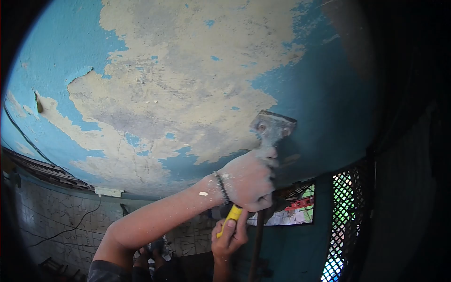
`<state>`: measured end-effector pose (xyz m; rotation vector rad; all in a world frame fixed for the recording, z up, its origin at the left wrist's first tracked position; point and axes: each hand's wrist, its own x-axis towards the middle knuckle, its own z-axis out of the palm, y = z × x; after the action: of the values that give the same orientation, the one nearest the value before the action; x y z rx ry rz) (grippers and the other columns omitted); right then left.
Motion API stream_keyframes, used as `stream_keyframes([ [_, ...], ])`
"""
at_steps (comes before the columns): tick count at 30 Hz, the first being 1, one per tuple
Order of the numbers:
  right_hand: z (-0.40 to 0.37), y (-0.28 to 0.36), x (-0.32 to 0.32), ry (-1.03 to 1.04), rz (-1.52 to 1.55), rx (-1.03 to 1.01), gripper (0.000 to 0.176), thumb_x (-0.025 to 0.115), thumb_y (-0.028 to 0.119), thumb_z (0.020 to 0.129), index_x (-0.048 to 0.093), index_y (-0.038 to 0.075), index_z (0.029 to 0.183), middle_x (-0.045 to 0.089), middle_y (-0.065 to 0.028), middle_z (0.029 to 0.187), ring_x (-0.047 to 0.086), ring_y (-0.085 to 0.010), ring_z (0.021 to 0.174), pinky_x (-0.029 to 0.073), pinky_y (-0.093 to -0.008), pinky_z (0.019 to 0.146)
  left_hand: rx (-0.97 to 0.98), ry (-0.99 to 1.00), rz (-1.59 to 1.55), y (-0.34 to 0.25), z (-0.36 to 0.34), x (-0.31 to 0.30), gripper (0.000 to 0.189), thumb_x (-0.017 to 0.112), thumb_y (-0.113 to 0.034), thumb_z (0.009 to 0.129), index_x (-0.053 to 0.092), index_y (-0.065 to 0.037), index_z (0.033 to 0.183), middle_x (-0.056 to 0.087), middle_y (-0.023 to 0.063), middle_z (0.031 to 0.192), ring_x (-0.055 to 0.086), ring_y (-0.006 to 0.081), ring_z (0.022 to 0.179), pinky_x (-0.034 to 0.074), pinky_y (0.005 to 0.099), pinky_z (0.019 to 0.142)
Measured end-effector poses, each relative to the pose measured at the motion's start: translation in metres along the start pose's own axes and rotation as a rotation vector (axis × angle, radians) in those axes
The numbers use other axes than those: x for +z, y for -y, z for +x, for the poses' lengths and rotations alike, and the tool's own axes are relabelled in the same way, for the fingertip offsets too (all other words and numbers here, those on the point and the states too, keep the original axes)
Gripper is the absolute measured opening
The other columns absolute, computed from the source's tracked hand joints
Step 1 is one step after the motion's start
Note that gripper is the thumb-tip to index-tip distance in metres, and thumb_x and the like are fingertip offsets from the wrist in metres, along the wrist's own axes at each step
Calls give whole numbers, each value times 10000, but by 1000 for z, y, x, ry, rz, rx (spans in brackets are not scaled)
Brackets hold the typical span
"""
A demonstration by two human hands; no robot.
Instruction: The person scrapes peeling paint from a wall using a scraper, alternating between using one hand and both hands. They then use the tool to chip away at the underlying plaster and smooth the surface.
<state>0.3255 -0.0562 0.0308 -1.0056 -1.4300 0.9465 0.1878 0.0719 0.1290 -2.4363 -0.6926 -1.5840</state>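
Observation:
A scraper with a wide, dusty metal blade [275,124] and a yellow handle [229,221] is held in both hands. My left hand [249,181], coated in pale dust and with a dark beaded bracelet at the wrist, is closed round the scraper just below its blade. Lower down, my right hand [230,237] grips the yellow handle, thumb along it. The blade lies against a surface of blue paint [324,103], beside a large patch of bare, cream-grey plaster [188,80]. Ragged blue flecks remain within that patch. Fingertips of my left hand are partly hidden.
Blue paint curls off near a crack [38,102] at the left. A dark cable [28,136] runs along that side. Below are cracked-pattern tiles [66,216], my feet [152,251], an upright dark pole [257,244], an opening [305,209] and a lattice [342,221].

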Motion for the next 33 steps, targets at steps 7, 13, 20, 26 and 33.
stream_keyframes([
  [7,3,1,-3,23,-69,-24,558,436,153,1049,307,-40,1557,509,-51,687,454,-98,527,381,-239,411,-13,80,38,-1,3,-1,201,650,-273,585,543,-160,457,564,16,520,550,239,620,420,372,791],
  [13,25,37,-11,-8,-96,-53,600,446,195,1045,268,-29,1572,492,-52,671,453,-102,522,373,-239,388,-33,-75,122,-8,44,-19,238,631,-314,625,588,-154,455,546,47,476,522,264,585,430,391,756],
  [20,18,16,-3,-29,-102,-41,612,439,199,1038,254,-6,1585,473,-45,662,438,-106,520,369,-234,393,-27,80,109,-5,23,-18,263,636,-353,672,704,-122,566,618,49,554,538,212,663,384,366,863],
  [26,37,78,-7,-38,-158,-71,632,442,259,1043,248,11,1591,477,-49,683,438,-109,515,371,-237,390,-1,-51,59,-7,73,-39,286,647,-360,636,648,-107,503,586,55,534,537,243,704,422,387,783],
  [33,12,39,1,9,-132,-19,602,429,203,1056,237,-14,1584,487,-58,679,463,-111,527,393,-247,396,-49,54,35,-8,27,-27,273,648,-356,615,669,-100,525,577,76,528,553,258,698,428,380,799],
])
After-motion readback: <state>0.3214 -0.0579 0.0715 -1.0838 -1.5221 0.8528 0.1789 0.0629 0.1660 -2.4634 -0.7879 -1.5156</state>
